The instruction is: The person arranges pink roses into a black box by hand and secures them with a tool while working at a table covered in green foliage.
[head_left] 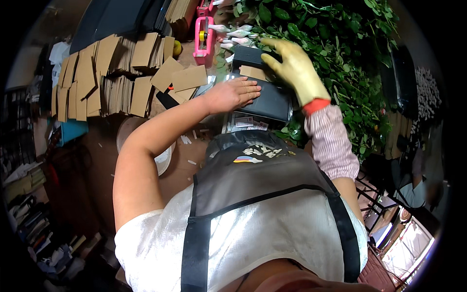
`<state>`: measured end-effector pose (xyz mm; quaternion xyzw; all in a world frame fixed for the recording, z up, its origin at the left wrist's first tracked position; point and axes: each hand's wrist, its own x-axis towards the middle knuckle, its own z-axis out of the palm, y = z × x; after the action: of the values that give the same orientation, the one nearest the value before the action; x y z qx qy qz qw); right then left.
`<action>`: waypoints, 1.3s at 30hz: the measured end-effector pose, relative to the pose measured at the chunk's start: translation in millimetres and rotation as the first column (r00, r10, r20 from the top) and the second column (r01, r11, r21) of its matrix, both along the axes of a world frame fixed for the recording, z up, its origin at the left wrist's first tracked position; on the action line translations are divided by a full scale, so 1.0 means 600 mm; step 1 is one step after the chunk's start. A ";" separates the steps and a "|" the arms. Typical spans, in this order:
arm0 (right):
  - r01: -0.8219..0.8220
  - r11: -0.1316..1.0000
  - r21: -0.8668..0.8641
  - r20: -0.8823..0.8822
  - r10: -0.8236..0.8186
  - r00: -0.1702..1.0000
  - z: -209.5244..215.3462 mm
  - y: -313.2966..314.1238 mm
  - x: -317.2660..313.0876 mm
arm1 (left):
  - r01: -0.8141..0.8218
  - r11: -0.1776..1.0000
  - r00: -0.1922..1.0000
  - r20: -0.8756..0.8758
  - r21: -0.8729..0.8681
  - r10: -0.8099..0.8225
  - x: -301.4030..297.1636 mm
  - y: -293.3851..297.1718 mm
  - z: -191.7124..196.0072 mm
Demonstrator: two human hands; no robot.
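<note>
My bare left hand point(233, 94) lies with its fingers stretched out flat on a dark sheet point(272, 103). Beyond that sheet is a small piece of brown cardboard point(252, 72), partly covered, and behind it a black ribbed piece point(247, 56). A yellow rubber glove covers my right hand point(292, 65). Its thumb and fingers are spread over the right side of the ribbed piece, close to the leaves; whether they touch it I cannot tell. Several flower buds in white wraps point(240, 33) lie just past the ribbed piece.
Leafy green stems point(340, 63) are heaped on the right. A pink tape dispenser point(204, 41) stands at the far middle. Stacks of brown cardboard pieces point(116, 56) and dark sheets point(114, 19) fill the far left. A round pale tub point(164, 163) sits below my left forearm.
</note>
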<state>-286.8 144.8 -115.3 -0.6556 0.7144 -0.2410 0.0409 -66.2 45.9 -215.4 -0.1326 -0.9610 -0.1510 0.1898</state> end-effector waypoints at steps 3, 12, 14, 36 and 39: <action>-0.047 0.933 0.358 0.186 -0.022 0.982 -0.004 -0.027 -0.026 | -0.043 0.999 0.998 -0.050 0.027 0.044 -0.004 0.009 -0.001; 0.073 0.821 0.566 -0.373 0.176 0.911 -0.042 0.031 0.113 | -0.067 0.991 0.995 -0.061 0.120 0.074 0.001 0.012 -0.027; 0.110 0.845 0.524 -0.416 0.142 0.898 -0.044 0.043 0.128 | -0.077 0.994 0.973 -0.212 0.072 0.090 0.006 0.012 -0.032; 0.316 0.706 0.634 -0.575 0.157 0.803 -0.065 0.077 0.182 | -0.875 0.445 0.438 0.703 0.191 0.560 0.103 -0.073 -0.102; 0.317 0.694 0.647 -0.571 0.164 0.805 -0.062 0.077 0.185 | -0.744 0.289 0.651 0.750 0.602 0.114 0.122 -0.073 -0.054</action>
<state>-175.5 190.9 -152.7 -0.5953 0.7546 0.2698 0.0587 6.8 2.1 -248.0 0.3233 -0.7317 -0.5989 -0.0364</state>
